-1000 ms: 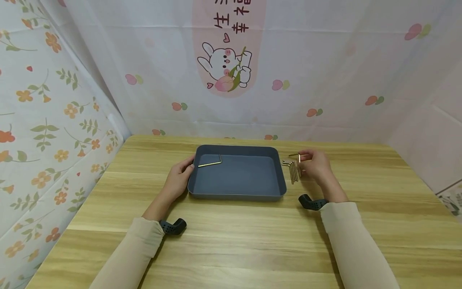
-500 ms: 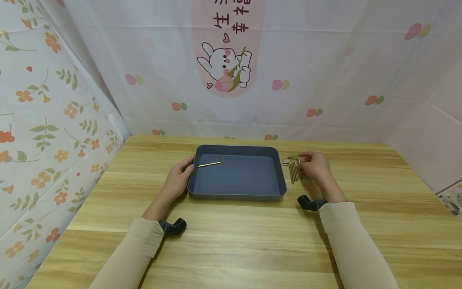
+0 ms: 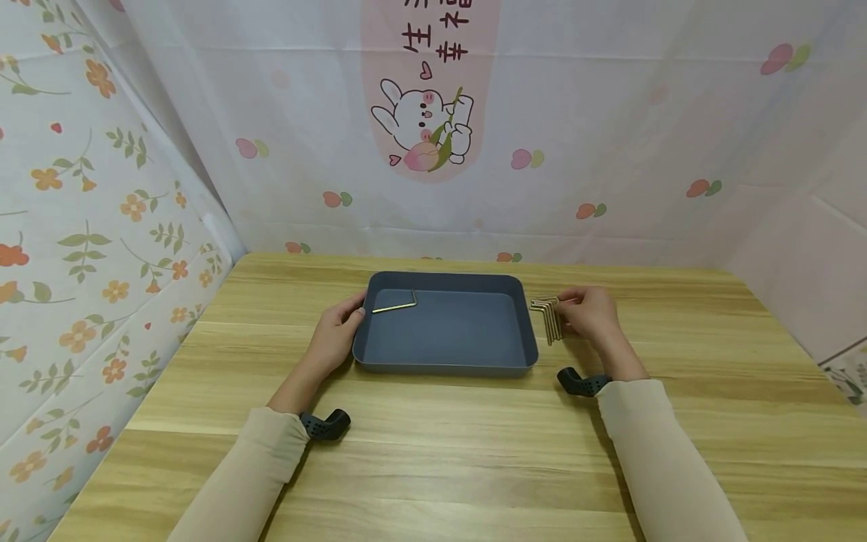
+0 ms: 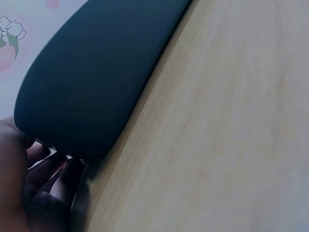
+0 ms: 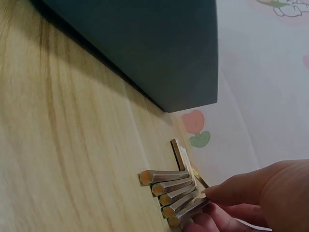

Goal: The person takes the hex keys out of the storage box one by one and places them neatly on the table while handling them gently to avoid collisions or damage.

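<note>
My left hand (image 3: 336, 333) grips the left end of a dark blue-grey rectangular tray (image 3: 447, 361), thumb at the rim and fingers outside, as the left wrist view also shows. Inside the tray, near its left end, lies one L-shaped brass-coloured hex key (image 3: 395, 307). Just right of the tray, several more hex keys (image 3: 546, 320) lie side by side on the table, bent the same way. My right hand (image 3: 588, 310) pinches the hex key (image 5: 190, 211) at the right end of this row between thumb and fingers, close alongside the others. Its short arm is partly hidden by the fingers.
The wood-grain table (image 3: 433, 452) extends in front and to both sides. A white printed cloth (image 3: 609, 135) hangs right behind its far edge, and a flowered cloth (image 3: 88, 263) hangs at the left. Each wrist wears a black camera mount (image 3: 327, 426).
My right hand has moved slightly left with its hex key, bringing it from a small gap up against the row. The left hand and the tray stay put.
</note>
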`<state>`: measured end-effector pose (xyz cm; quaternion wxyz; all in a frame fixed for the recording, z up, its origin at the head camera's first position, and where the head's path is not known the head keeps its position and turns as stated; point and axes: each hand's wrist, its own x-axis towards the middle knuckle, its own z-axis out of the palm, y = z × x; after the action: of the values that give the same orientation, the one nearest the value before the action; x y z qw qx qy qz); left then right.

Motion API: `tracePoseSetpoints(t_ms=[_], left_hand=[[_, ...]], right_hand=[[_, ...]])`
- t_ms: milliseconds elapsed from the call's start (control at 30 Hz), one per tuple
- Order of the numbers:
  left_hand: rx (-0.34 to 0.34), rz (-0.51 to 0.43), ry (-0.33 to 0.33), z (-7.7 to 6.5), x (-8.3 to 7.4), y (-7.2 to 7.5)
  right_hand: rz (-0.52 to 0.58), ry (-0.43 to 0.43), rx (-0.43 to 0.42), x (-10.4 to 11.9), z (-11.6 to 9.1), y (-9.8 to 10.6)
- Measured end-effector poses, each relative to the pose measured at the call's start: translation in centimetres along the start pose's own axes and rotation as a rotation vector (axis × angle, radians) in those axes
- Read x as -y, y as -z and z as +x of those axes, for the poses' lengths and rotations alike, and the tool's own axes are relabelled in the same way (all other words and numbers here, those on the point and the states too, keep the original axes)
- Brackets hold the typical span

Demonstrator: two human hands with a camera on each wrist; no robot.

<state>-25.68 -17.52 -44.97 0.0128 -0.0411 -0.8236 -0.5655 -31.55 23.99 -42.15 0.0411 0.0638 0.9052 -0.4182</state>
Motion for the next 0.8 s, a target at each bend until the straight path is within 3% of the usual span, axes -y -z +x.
tracePoseSetpoints(t_ms=[167, 367, 500, 800], left_hand=[[0.015, 0.003, 0.029, -1.2, -2.8, 0.1], [0.012, 0.013, 0.015, -1.5, -3.4, 0.1], [0.016, 0.01, 0.009, -1.2, -2.9, 0.1], [-0.005, -0.001, -0.009, 0.3, 0.6, -0.1]], right_hand=[[-0.024, 0.006, -0.015, 0.0, -0.1, -0.1], [-0.048, 0.025, -0.027, 0.0, -0.2, -0.1], [-0.048, 0.036, -0.032, -0.1, 0.0, -0.1], [-0.06, 0.049, -0.039, -0.4, 0.3, -0.2]])
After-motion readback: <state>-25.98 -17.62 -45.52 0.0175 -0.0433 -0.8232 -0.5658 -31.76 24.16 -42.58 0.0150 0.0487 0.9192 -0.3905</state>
